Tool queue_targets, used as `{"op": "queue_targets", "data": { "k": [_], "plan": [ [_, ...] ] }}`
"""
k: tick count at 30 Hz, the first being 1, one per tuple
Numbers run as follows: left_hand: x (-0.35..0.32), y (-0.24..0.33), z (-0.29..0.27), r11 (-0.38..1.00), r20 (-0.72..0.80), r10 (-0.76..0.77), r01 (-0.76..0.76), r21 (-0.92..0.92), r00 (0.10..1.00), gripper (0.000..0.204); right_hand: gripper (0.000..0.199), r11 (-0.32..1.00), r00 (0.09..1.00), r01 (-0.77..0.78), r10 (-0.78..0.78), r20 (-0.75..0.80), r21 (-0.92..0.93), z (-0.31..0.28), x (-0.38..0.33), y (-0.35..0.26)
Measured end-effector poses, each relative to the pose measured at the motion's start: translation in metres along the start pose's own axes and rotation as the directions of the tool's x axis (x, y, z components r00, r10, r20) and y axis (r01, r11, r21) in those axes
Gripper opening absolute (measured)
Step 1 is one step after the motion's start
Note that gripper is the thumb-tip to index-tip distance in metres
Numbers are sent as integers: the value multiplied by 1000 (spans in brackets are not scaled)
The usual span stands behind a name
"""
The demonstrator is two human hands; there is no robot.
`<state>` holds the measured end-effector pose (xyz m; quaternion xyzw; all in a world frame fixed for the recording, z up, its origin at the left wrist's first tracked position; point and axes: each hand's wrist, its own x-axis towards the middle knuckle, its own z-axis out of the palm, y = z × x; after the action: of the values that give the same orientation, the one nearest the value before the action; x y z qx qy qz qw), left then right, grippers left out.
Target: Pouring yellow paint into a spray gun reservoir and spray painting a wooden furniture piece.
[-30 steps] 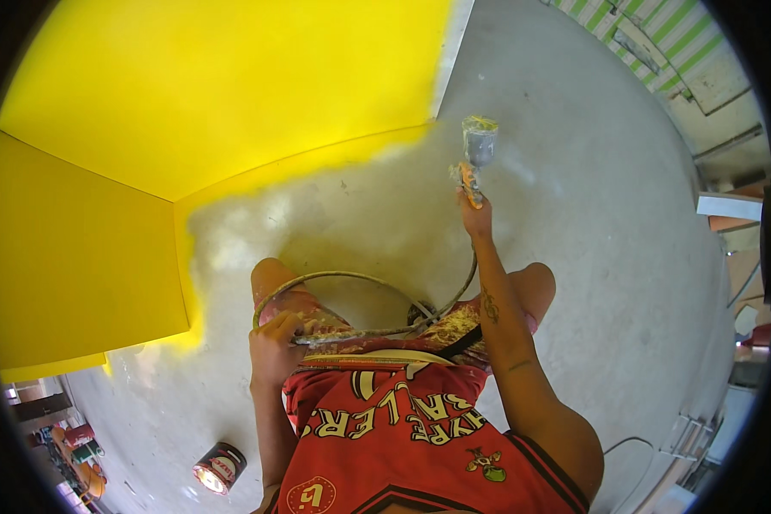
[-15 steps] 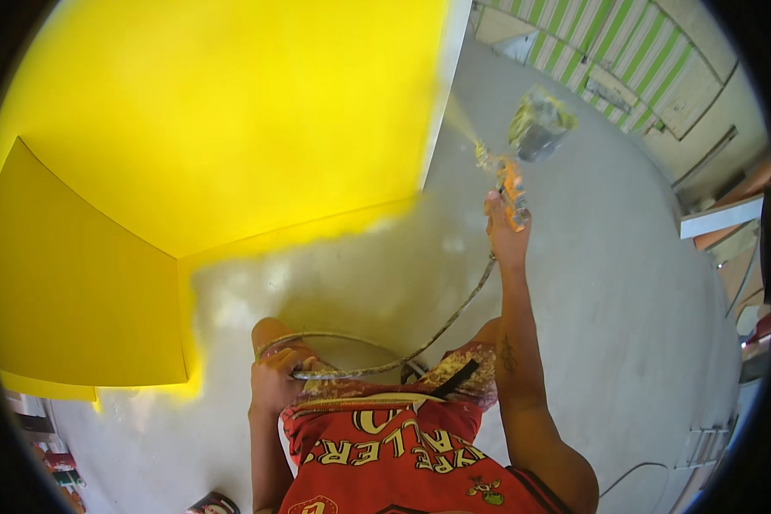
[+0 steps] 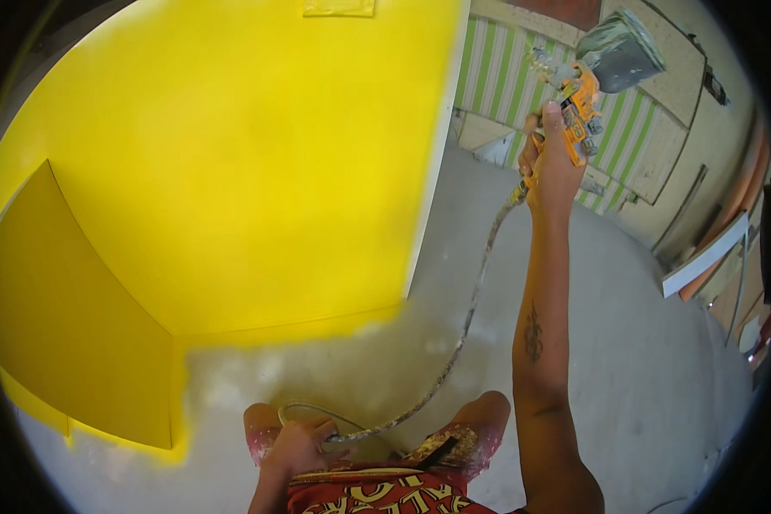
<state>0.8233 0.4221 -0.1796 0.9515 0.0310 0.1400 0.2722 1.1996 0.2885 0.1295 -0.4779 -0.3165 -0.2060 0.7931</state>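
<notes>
My right hand (image 3: pixel 555 154) is wrapped round the handle of an orange, paint-spattered spray gun (image 3: pixel 581 111), held up at the upper right. A grey cup (image 3: pixel 621 53) with a crumpled, pale lining sits on the gun. From the handle a speckled hose (image 3: pixel 475 300) curves down to my lap. There my left hand (image 3: pixel 304 444) is closed around the hose near my thigh. Left of the gun stands a large panel (image 3: pixel 274 171) coated yellow, its right edge still white. A smaller yellow panel (image 3: pixel 77 317) juts out at its left. No spray shows clearly at the nozzle.
Yellow overspray edges the grey floor (image 3: pixel 651 360) along the panels' base. Beyond the gun are a green-and-white striped surface (image 3: pixel 497 77) and pale boards. A white strip (image 3: pixel 705 255) leans at the right. A small yellow piece (image 3: pixel 338 7) sticks out near the top.
My right hand has lifted the spray gun up and away from me, from over the floor to before the striped surface. The spray seen earlier no longer shows. My left hand still grips the hose.
</notes>
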Motion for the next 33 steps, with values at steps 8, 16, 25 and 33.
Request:
{"op": "queue_targets", "data": {
  "k": [8,16,25,33],
  "plan": [
    [3,-1,-9,999,-86,6,-9,-36,996,36,29,998,998,44,-46,43,55,12,19,-14],
    [10,-34,-34,997,-163,-60,67,36,985,32,32,936,962,-256,271,32,-241,-41,-31,13],
    [6,-97,-7,982,-252,-187,185,-33,949,36,33,668,757,-571,653,7,-477,-108,-159,141],
    [3,-117,-6,957,-204,-281,289,14,938,33,42,369,533,-666,844,-68,-648,-157,-240,264]
  ]
}}
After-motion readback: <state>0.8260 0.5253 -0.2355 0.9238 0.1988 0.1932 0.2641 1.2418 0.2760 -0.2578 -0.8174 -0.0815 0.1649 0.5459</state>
